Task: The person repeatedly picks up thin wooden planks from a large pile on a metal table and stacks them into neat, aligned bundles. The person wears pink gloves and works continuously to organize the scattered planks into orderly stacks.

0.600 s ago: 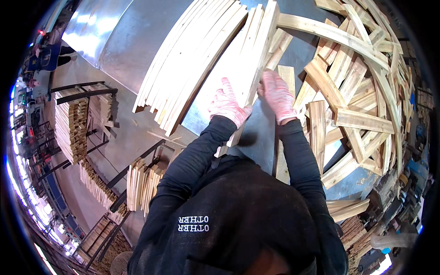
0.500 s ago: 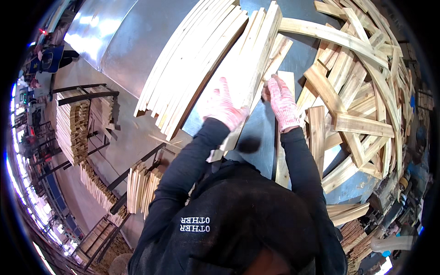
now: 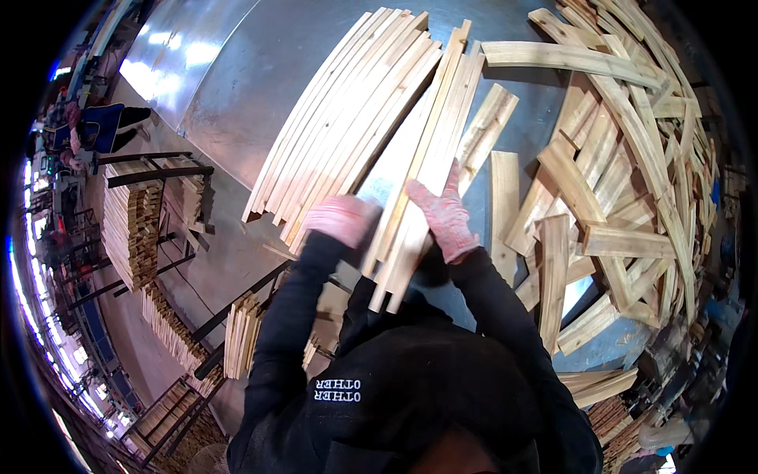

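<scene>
My left hand, in a pink-and-white knit glove, is smeared by motion beside the near end of a row of long wooden slats. Its fingers cannot be made out. Just right of that row, a narrow group of wooden slats lies at a slant, its near ends toward my body. Against the right side of this group rests my gloved right hand, open, thumb over the wood and a finger stretched forward. A short board lies partly beyond that hand.
A jumbled pile of boards covers the right of the metal table. Another short board lies between pile and slats. On the floor at left, racks hold stacked slats. A person in blue is at the far left.
My left hand has moved left off the narrow group toward the row's near end. My right hand has come left from the short boards onto the group, whose slats now lie closer together.
</scene>
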The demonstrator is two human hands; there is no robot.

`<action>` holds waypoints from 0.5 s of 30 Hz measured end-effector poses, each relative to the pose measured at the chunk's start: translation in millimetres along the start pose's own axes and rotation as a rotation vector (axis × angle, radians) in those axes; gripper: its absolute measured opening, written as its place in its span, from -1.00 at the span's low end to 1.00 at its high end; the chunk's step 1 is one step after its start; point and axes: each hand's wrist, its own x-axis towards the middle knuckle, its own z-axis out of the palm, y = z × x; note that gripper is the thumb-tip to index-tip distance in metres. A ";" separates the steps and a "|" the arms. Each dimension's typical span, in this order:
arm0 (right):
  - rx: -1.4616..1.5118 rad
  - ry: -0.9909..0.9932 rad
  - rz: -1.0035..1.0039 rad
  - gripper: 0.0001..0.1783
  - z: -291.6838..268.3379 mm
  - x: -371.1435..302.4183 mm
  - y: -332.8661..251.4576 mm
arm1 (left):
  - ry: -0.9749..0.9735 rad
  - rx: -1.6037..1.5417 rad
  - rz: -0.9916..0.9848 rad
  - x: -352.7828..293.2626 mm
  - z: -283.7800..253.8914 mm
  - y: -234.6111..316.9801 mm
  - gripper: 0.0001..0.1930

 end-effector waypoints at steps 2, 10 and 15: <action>-0.413 0.139 0.030 0.39 27.3 21.0 10.9 | 0.623 0.080 -0.112 41.0 -1.6 -95.7 -0.48; -0.305 0.092 -0.314 0.19 116.9 56.8 54.1 | 0.578 -0.450 -0.238 103.0 -37.9 -224.0 -0.28; -0.796 -0.217 -0.625 -0.12 216.1 117.7 82.6 | 0.642 -0.375 -0.305 136.7 -110.9 -325.4 -0.34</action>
